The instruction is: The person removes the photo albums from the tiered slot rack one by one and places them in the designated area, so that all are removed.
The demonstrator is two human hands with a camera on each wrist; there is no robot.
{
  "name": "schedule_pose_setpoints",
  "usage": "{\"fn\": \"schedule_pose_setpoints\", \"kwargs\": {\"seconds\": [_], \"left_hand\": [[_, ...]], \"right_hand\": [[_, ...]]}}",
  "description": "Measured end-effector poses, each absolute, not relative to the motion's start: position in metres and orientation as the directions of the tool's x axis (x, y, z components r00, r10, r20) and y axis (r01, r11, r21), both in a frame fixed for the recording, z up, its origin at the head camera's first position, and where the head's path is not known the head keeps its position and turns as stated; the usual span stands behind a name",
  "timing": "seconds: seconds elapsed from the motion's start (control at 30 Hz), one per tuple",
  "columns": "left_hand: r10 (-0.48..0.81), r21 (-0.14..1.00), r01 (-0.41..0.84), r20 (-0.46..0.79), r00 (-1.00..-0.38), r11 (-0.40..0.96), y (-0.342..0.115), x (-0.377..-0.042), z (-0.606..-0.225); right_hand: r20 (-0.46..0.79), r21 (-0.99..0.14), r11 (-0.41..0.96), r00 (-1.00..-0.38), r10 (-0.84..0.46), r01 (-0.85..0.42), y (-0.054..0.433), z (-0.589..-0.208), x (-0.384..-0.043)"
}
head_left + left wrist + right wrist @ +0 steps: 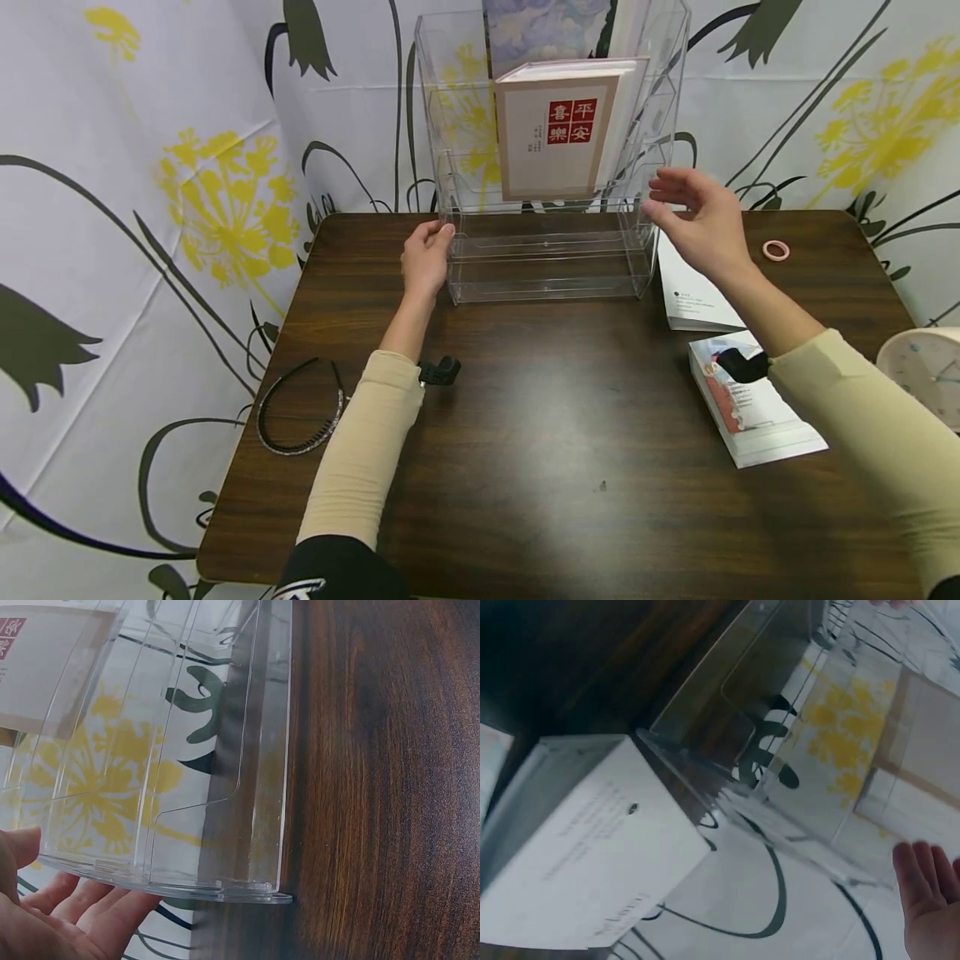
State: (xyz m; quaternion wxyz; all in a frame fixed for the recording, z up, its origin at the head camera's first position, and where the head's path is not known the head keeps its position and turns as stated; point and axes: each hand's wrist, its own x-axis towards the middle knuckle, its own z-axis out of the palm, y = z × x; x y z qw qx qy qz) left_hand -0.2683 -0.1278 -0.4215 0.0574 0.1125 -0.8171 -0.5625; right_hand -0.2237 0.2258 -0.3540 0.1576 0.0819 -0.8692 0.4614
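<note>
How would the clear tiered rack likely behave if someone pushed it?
The clear tiered rack looks like hard plastic, so it would probably move as one stiff piece. Its glossy walls may feel slippery. Being tall, with a thick book on a tier above the lowest, it might tip if pushed near the top.

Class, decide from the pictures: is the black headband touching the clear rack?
Apart. The head view shows a stretch of brown table between the headband, at front left, and the clear rack, farther back.
</note>
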Motion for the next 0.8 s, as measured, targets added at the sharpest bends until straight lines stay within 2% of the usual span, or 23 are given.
{"fn": "schedule_pose_setpoints", "kwargs": {"seconds": [0.17,0.4,0.8], "left_hand": [[-0.257,0.926,-0.123,-0.029,-0.966,0.357,-0.128,-0.268,-0.423],[-0.261,0.925,-0.116,-0.019,-0.965,0.362,-0.127,-0.268,-0.421],[-0.269,0.929,-0.115,-0.018,-0.963,0.352,-0.126,-0.27,-0.423]], "right_hand": [[0.359,-0.766,0.588,-0.931,0.058,-0.259,0.2,-0.343,-0.248],[0.29,-0.808,0.567,-0.946,0.145,-0.16,0.185,-0.329,-0.279],[0.246,-0.813,0.575,-0.948,0.2,-0.09,0.178,-0.325,-0.298]]}}
